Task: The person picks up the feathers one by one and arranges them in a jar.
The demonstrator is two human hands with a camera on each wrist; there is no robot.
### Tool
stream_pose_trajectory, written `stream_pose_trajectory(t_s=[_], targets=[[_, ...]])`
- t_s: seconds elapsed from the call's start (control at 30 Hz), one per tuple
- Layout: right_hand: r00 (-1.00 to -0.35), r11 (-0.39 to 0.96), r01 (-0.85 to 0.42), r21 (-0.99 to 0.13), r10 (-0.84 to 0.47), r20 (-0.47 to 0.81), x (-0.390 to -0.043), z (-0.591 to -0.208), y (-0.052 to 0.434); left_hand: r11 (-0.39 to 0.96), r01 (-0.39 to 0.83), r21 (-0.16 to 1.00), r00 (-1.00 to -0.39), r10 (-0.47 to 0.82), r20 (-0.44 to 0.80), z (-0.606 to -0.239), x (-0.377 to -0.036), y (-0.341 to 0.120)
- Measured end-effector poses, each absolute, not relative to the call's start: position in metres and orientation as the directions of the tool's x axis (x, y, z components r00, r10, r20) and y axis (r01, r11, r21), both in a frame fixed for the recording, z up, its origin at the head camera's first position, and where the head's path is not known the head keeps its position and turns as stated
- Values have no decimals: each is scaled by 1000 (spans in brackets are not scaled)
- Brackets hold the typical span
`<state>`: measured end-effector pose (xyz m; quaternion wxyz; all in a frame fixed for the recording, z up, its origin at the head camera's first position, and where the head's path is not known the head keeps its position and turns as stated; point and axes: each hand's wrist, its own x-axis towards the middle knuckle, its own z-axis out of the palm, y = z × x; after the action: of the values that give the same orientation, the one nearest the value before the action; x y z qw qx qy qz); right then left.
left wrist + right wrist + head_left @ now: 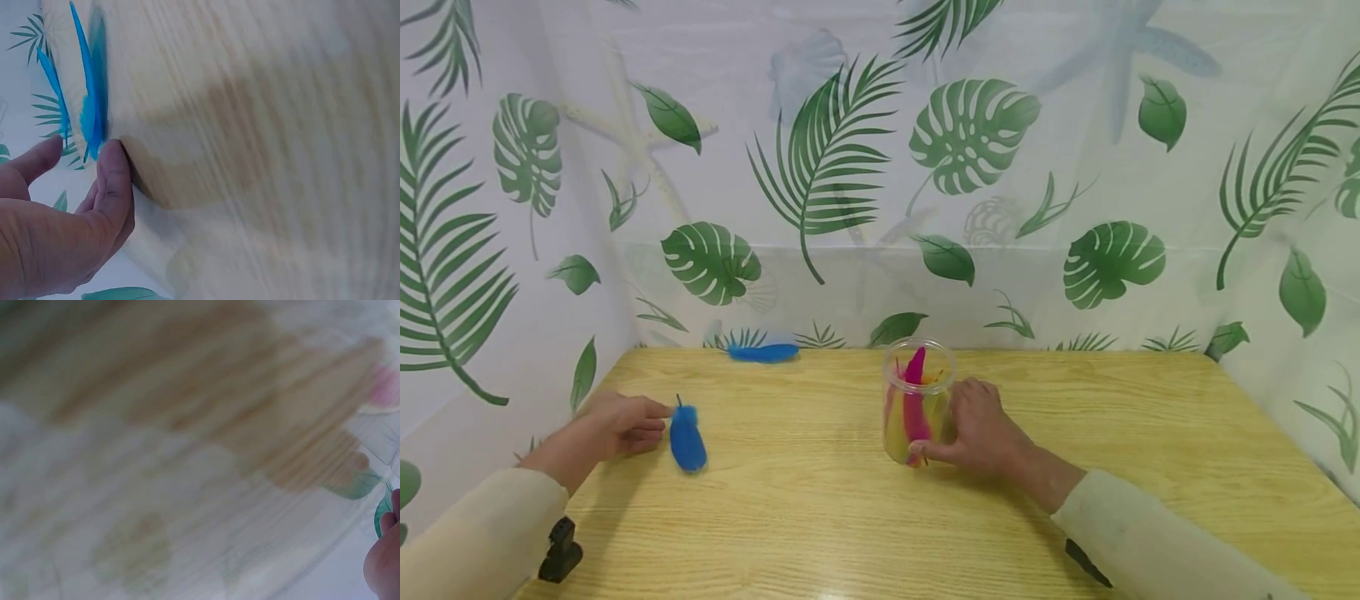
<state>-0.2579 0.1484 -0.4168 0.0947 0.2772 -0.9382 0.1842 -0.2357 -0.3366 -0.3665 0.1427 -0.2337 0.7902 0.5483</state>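
A blue feather (687, 440) lies flat on the wooden table (820, 517) at the left. My left hand (651, 421) rests beside its quill end. In the left wrist view the thumb (114, 172) touches the table right by the feather (90, 119), and the forefinger stands apart from it. A clear plastic jar (917, 400) stands upright mid-table with pink and yellow feathers inside. My right hand (955, 425) grips the jar from its right side, thumb round the base. The right wrist view is blurred and shows only table and a bit of the hand (384, 562).
A second blue feather (763, 352) lies at the table's back edge, left of centre. A white curtain (880, 167) printed with green leaves closes in the table at the back and both sides. The table's right half is bare wood.
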Motion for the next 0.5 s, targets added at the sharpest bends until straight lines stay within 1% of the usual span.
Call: stream_pose_trajectory(t_s=[0.13, 0.37, 0.5], targets=[[-830, 784, -551, -285, -477, 289, -259, -417, 149, 330, -541, 773, -841, -226, -492, -366, -245, -330], [-833, 785, -546, -292, -476, 281, -260, -416, 147, 389, -533, 751, -846, -267, -461, -370, -263, -322], [-836, 787, -544, -291, -478, 269, -258, -416, 146, 471, -508, 721, -861, -266, -433, -378, -264, -323]])
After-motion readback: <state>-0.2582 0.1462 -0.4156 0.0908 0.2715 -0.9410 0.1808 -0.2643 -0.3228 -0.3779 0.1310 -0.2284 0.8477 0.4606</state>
